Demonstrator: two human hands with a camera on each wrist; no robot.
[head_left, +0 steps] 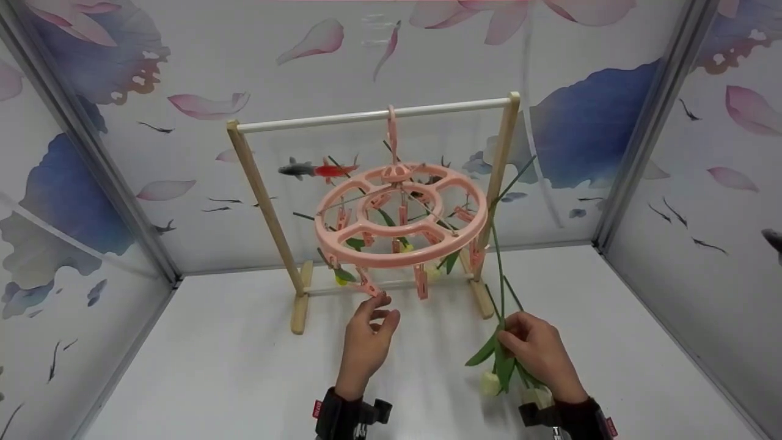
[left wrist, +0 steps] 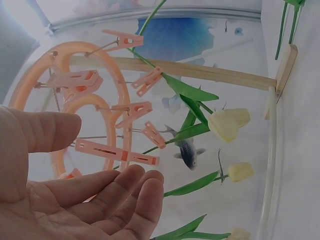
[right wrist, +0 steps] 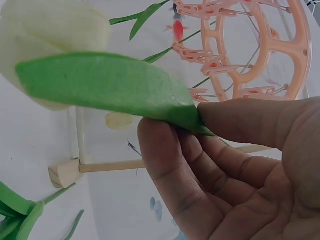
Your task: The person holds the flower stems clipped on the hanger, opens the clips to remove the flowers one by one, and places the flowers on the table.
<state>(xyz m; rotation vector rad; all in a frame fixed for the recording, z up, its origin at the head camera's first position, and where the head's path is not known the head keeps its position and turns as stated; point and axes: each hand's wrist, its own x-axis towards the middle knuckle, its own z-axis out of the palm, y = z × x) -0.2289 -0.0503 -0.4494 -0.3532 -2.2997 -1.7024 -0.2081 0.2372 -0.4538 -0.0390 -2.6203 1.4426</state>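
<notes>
A pink round clip hanger (head_left: 391,261) hangs by its hook, with several clothespins around it. My left hand (head_left: 366,348) is at its front, fingertips right at a pink clothespin (head_left: 368,284). In the left wrist view that clothespin (left wrist: 117,151) lies between the thumb and the loosely extended fingers. My right hand (head_left: 540,351) pinches a pale tulip (head_left: 490,384) by its stem and leaf, bloom down, stem pointing up past the hanger's right side. Its green leaf (right wrist: 105,85) crosses the right wrist view. Several tulips (left wrist: 225,125) hang bloom down from the hanger.
The hanger's hook sits on the white rod (head_left: 317,120) of a stand with wooden posts (head_left: 266,208) and feet (head_left: 298,315). Another pale tulip (head_left: 537,397) lies on the white table under my right wrist. Printed panels enclose the table's back and sides.
</notes>
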